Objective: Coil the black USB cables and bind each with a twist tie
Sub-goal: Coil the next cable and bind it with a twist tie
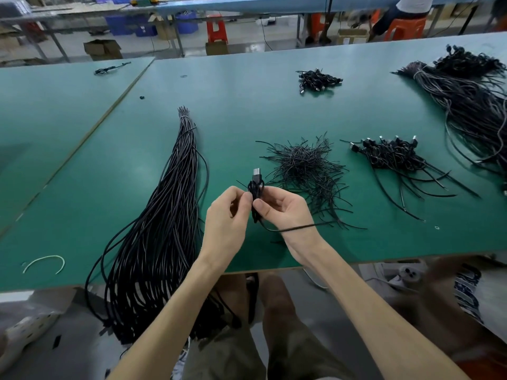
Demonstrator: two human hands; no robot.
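The loose stock of black USB cables (164,215) fans down the left-centre of the green worktop (247,105) and hangs over its near edge. Just right of it, at frame centre, my left hand (225,215) pinches the small coil (256,197) between thumb and forefinger. The coil stands upright, its USB plug (256,174) poking out on top. My right hand (285,209) pinches the same coil from the other side.

A thin tie end seems to stick out at the coil's upper left, so I judge I'm at the twisting. I'd clamp the loops firmly, twist close against the coil's waist, and gather in the loose tail (296,229) trailing under my right wrist. Further right lie the twist tie pile (307,165), then the bound coils (389,157).
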